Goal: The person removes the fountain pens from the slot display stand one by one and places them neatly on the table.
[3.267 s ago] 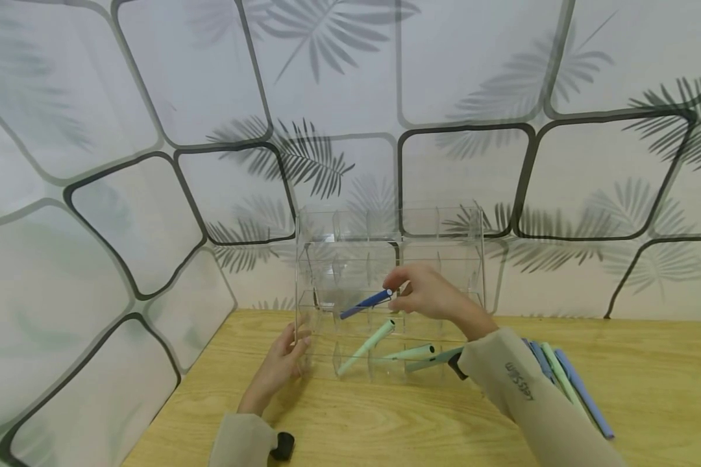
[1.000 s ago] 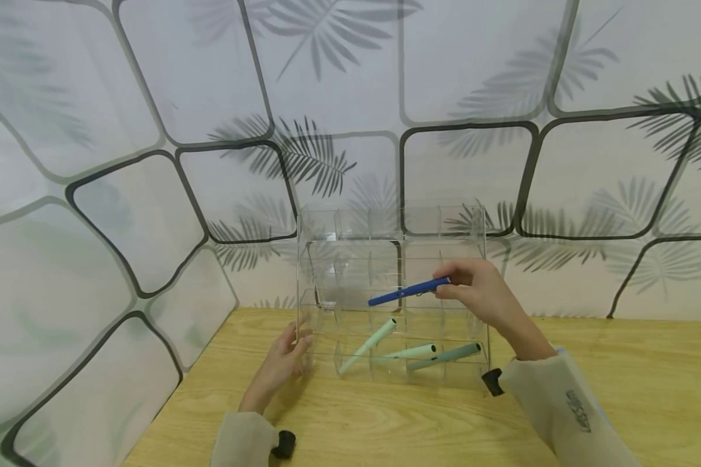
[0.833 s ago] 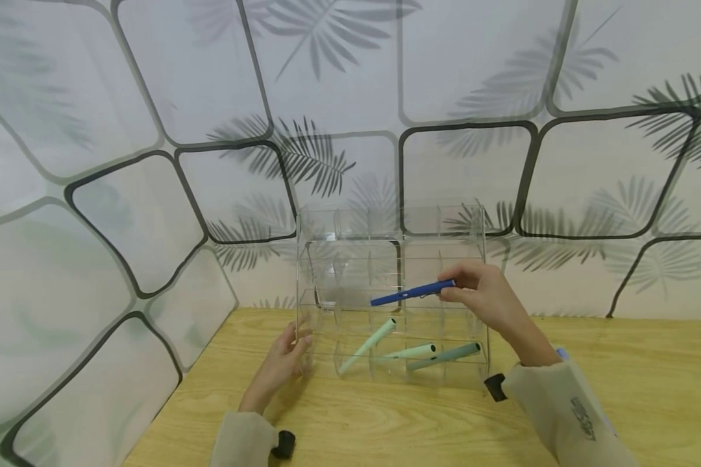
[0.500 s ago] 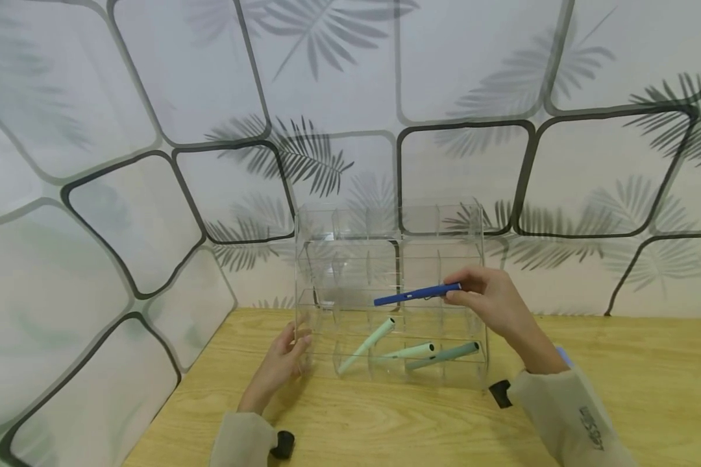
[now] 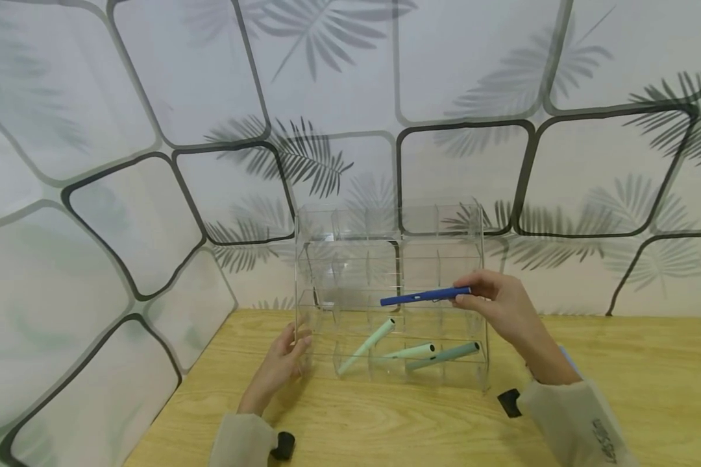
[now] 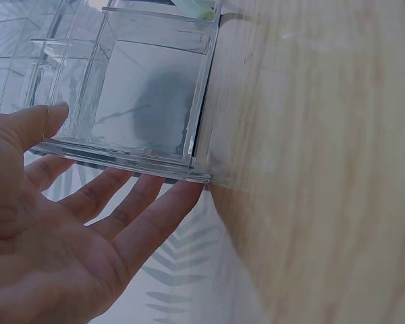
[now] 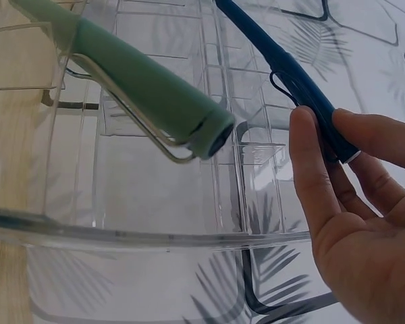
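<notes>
A clear acrylic organizer [image 5: 297,272] with tiers of compartments stands on the wooden table. My left hand [image 5: 283,353] holds its left side panel; in the left wrist view the thumb lies on one side of the panel and the fingers [image 6: 148,216] on the other. My right hand [image 5: 505,308] pinches a blue pen [image 5: 423,296] by its capped end, almost level in front of the middle tiers, its far end pointing left. In the lowest tier, two pale green pens [image 5: 369,345] and a darker green pen [image 5: 446,356] lean to the right.
To the right, a light blue pen [image 5: 569,359] lies on the table [image 5: 385,421], mostly behind the right forearm. A patterned curtain [image 5: 344,78] rises behind the organizer and along the left side.
My right hand has drawn the blue pen rightward across the organizer's front, and the pen has turned closer to level. The left hand and the green pens stay put.
</notes>
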Available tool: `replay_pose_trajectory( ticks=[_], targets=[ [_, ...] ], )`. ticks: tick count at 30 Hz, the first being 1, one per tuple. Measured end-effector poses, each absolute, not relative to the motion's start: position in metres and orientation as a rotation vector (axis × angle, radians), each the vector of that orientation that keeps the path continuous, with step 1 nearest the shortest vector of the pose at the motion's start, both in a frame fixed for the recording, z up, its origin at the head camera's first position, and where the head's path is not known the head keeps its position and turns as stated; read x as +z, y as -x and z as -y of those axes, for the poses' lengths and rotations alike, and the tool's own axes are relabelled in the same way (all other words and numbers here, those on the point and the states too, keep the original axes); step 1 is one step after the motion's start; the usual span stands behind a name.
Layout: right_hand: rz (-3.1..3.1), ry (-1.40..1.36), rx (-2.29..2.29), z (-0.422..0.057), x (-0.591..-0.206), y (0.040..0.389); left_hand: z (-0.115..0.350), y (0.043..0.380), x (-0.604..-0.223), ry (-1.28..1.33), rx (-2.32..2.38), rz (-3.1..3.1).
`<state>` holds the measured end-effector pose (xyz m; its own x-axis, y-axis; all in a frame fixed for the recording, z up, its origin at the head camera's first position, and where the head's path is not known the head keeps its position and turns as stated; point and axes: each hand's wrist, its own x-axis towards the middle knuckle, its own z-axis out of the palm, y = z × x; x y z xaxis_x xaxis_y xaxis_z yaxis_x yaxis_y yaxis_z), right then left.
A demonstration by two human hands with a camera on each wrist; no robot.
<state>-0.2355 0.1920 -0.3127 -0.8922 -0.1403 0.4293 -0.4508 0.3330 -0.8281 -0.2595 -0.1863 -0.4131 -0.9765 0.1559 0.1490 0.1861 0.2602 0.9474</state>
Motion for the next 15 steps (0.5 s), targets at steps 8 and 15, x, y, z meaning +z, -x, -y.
replay_pose_trajectory(
  ticks=[8, 15],
  targets=[
    [2.312, -0.486, 1.518, -0.202, -0.314, 0.226, 0.182, 0.26, -0.414, 0.35, -1.878, 2.478],
    [2.31, -0.458, 1.473, -0.212, -0.318, 0.223, 0.183, 0.259, -0.412, 0.305, -1.863, 2.507]
  ],
)
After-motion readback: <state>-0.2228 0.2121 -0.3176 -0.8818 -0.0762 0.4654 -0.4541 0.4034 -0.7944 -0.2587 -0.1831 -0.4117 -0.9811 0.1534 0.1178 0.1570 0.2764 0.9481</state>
